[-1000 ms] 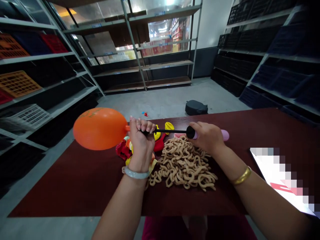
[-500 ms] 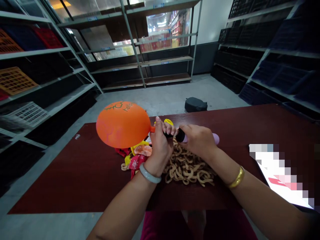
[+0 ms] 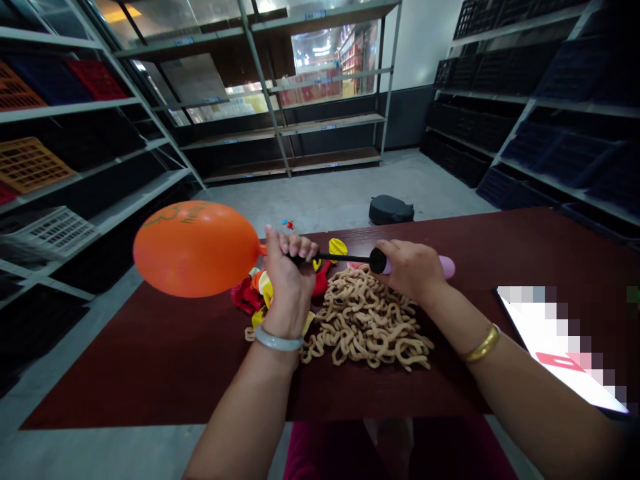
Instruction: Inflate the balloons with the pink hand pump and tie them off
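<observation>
Left hand (image 3: 289,280): fingers closed around the black end of the hand pump (image 3: 379,261), right at the neck of the inflated orange balloon (image 3: 196,248). Right hand (image 3: 415,268): fingers wrapped around the pump's purple barrel (image 3: 449,267). Black rod (image 3: 347,257) exposed between hands. Balloon sits left of the left hand, above the tabletop (image 3: 165,373). Heap of tan curled pieces (image 3: 373,323) below pump; limp red and yellow balloons (image 3: 247,297) beside it, partly hidden by left wrist.
</observation>
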Available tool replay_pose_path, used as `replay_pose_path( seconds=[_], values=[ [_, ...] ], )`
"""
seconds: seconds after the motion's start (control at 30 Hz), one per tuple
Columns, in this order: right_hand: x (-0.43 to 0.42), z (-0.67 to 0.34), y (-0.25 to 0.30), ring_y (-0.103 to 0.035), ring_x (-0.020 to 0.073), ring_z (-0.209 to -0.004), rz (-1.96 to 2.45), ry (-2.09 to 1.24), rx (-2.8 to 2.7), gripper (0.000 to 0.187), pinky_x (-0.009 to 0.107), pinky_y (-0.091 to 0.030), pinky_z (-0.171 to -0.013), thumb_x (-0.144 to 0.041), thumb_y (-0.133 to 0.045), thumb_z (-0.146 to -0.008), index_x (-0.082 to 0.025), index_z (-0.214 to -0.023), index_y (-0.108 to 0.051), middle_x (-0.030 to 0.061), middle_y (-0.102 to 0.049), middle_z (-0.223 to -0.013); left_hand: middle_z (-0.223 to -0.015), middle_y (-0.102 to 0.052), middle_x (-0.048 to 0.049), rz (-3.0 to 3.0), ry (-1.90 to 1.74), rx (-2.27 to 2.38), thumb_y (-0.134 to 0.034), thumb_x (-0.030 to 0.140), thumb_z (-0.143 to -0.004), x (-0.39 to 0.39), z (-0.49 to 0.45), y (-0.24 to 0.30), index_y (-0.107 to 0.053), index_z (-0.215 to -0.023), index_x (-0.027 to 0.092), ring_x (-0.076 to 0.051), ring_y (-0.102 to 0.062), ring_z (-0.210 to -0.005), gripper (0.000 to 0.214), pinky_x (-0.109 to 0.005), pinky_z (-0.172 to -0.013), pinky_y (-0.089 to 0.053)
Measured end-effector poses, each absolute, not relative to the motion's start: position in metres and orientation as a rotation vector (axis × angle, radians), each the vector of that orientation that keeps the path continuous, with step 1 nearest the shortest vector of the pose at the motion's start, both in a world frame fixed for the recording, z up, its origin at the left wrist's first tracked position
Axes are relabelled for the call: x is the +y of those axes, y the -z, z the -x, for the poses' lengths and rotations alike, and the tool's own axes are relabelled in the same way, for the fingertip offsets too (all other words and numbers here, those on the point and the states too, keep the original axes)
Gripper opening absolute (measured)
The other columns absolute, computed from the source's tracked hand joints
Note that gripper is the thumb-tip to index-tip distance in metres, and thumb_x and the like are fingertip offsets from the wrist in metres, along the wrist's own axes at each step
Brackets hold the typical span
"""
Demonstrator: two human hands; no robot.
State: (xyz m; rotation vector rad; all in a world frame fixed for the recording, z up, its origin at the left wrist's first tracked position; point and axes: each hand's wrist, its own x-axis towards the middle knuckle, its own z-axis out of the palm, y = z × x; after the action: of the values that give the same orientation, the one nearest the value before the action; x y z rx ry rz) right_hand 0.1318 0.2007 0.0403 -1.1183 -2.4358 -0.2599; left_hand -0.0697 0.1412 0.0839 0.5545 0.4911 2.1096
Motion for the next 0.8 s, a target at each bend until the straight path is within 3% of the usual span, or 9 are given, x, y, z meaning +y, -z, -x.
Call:
replay_pose_path(
  seconds=[0.3, 0.6, 0.8],
  values=[
    [0.177, -0.115, -0.046, -0.058, 0.0204, -0.077, 1.068, 0.141, -2.452, 0.039, 0.029, -0.028, -0.061, -0.05, -0.056, -0.078, -0.02, -0.103, -0.059, 0.0063, -0.066, -0.086, -0.051, -0.033, 0.0039, -0.565, -1.909, 0.537, -0.051, 0.052, -0.085, 0.143, 0.006, -0.056, -0.037, -0.056, 0.018, -0.009, -0.041, -0.048, 0.047, -0.025, -0.051, -0.038],
    [0.193, -0.118, -0.038, -0.06, 0.021, -0.08, 1.047, 0.138, -2.454, 0.043, 0.029, -0.031, -0.062, -0.052, -0.054, -0.079, -0.02, -0.108, -0.058, 0.0065, -0.068, -0.091, -0.049, -0.031, 0.0047, -0.523, -1.967, 0.575, -0.053, 0.048, -0.086, 0.15, 0.04, -0.07, -0.034, -0.055, 0.018, -0.008, -0.035, -0.044, 0.047, -0.025, -0.046, -0.032],
    [0.209, -0.131, -0.04, -0.06, 0.0207, -0.083, 1.04, 0.207, -2.456, 0.044, 0.03, -0.035, -0.066, -0.049, -0.053, -0.081, -0.02, -0.113, -0.057, 0.0066, -0.067, -0.098, -0.047, -0.026, 0.0053, -0.493, -2.055, 0.511, -0.05, 0.034, -0.09, 0.142, 0.098, -0.093, -0.029, -0.058, 0.018, -0.008, -0.029, -0.043, 0.042, -0.024, -0.047, -0.027]
  ],
)
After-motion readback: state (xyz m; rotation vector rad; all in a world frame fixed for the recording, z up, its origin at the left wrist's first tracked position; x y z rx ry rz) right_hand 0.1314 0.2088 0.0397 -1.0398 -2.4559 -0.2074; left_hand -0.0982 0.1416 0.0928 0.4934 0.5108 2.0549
